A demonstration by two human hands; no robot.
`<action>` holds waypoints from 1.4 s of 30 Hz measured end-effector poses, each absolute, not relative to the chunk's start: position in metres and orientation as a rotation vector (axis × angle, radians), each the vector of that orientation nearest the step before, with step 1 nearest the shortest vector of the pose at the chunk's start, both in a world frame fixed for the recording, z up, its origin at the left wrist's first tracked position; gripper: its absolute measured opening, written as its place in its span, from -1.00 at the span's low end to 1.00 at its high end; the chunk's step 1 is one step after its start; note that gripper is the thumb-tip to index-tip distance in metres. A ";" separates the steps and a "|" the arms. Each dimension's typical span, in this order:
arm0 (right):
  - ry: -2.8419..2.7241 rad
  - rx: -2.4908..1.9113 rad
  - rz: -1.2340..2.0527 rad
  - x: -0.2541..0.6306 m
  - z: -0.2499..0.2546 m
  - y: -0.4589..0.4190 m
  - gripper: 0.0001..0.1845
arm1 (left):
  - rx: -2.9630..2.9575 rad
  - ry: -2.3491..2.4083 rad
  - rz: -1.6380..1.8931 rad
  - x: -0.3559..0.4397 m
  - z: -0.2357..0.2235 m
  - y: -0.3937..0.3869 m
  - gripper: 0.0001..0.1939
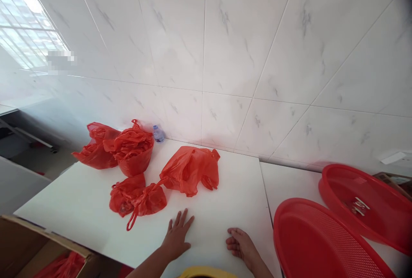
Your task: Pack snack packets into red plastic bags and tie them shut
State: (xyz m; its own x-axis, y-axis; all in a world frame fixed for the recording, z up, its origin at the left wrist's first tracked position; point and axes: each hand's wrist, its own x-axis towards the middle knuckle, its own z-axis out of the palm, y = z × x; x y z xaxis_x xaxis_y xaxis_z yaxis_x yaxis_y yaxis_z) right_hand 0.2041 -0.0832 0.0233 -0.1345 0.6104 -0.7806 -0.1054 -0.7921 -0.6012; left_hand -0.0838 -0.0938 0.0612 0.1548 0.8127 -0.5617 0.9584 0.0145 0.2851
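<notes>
My left hand lies flat on the white table, fingers stretched out, holding nothing. It is just below a tied red plastic bag. My right hand rests on the table beside it with fingers loosely curled and nothing visible in them. A crumpled red bag lies beyond both hands. Two fuller red bags stand at the back left by the tiled wall.
Two red perforated round trays lie on the right, the farther one holding small white pieces. A small plastic bottle stands by the wall. A cardboard box with red bags sits at lower left.
</notes>
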 end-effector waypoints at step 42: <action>-2.398 -1.825 0.816 0.111 0.049 0.039 -0.38 | 1.747 1.467 -0.316 -0.094 0.031 -0.075 0.34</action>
